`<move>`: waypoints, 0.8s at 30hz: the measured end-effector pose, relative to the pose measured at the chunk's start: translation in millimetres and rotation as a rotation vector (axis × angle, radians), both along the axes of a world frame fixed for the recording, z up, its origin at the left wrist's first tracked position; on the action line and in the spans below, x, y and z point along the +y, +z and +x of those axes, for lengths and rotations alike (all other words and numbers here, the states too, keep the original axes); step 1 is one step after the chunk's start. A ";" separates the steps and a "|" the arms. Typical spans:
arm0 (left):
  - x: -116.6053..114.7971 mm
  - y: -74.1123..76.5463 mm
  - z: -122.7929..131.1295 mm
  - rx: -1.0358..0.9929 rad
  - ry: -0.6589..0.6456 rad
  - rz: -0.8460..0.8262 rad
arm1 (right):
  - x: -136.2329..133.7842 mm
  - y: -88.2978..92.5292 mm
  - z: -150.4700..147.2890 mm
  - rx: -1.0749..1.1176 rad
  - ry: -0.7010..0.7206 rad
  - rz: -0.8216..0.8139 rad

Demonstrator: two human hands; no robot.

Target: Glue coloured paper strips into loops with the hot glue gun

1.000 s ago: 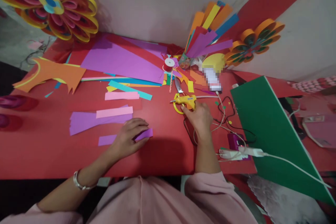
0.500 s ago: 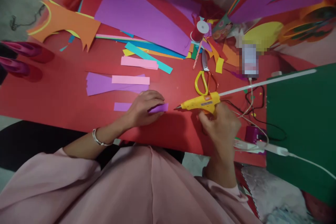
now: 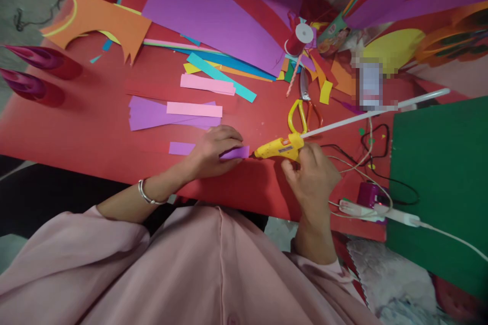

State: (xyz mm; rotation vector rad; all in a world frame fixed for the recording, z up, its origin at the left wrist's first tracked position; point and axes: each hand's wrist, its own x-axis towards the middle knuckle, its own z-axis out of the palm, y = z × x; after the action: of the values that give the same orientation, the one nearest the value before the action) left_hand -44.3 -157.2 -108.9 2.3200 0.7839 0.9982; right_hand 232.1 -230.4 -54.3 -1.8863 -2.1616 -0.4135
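Note:
A purple paper strip (image 3: pixel 237 153) lies flat near the table's front edge. My left hand (image 3: pixel 214 151) rests over its middle, thumb and fingers closing on it from either side and holding it down. My right hand (image 3: pixel 315 168) is wrapped round the handle of a yellow hot glue gun (image 3: pixel 280 147), whose dark nozzle points left at the strip's right end. Whether the tip touches the paper I cannot tell. A long white glue stick (image 3: pixel 366 118) sticks out of the gun's back. Beyond my left hand, a pink strip (image 3: pixel 194 109) lies across several fanned purple strips (image 3: pixel 148 114).
Yellow-and-orange-handled scissors (image 3: pixel 304 96) lie behind the glue gun, near a red spool (image 3: pixel 296 44). Pink folded cones (image 3: pixel 28 84) stand at the left. Large purple sheets (image 3: pixel 213 15) cover the back. Cables run to a white power strip (image 3: pixel 358 210) beside a green board (image 3: pixel 438 162).
My right hand has brought the glue gun left, so its nozzle is now at the strip's right end. My left hand keeps its hold on the strip. The view has shifted slightly.

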 end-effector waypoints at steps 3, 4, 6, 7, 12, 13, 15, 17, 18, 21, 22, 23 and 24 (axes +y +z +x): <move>-0.1 -0.9 0.4 -0.023 -0.004 0.011 | 1.8 0.6 -1.3 -0.020 0.014 0.016; -0.2 -1.2 0.5 -0.026 -0.004 0.006 | 2.2 1.0 -1.4 -0.021 0.018 0.017; -0.4 -1.9 0.6 -0.031 -0.003 -0.005 | 2.5 1.6 -1.2 -0.016 0.021 0.009; -0.5 -2.3 0.5 -0.033 -0.002 -0.008 | 2.5 1.9 -1.0 -0.014 0.020 -0.001; -0.7 -3.6 0.4 -0.043 -0.005 -0.008 | 1.9 2.4 -1.1 -0.026 0.009 -0.025; -0.7 -3.5 0.4 -0.043 -0.005 -0.009 | 2.0 2.2 -1.3 -0.021 0.008 -0.030; -0.8 -3.0 0.4 -0.044 -0.007 -0.011 | 2.8 1.8 -1.8 -0.008 0.003 -0.046; -0.8 -2.2 0.4 -0.046 -0.008 -0.010 | 3.9 1.2 -2.3 0.000 -0.002 -0.056; -0.8 -1.9 0.4 -0.046 -0.008 -0.009 | 4.4 1.0 -2.4 -0.001 -0.003 -0.056; -0.9 -1.5 0.4 -0.036 -0.002 -0.022 | 5.4 1.0 -2.3 0.003 0.010 -0.043; -0.9 -1.5 0.4 -0.031 0.001 -0.029 | 5.5 1.2 -2.1 0.007 0.014 -0.044; -1.0 -1.6 0.3 -0.027 0.003 -0.034 | 5.4 1.3 -1.8 0.009 0.017 -0.046; -1.0 -1.7 0.3 -0.027 0.002 -0.037 | 5.2 1.5 -1.5 0.008 0.018 -0.051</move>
State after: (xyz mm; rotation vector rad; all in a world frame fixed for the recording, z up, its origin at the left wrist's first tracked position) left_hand -44.0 -158.3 -110.5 2.2707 0.7881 1.0057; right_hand 230.7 -225.1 -52.8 -1.8896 -2.2028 -0.3507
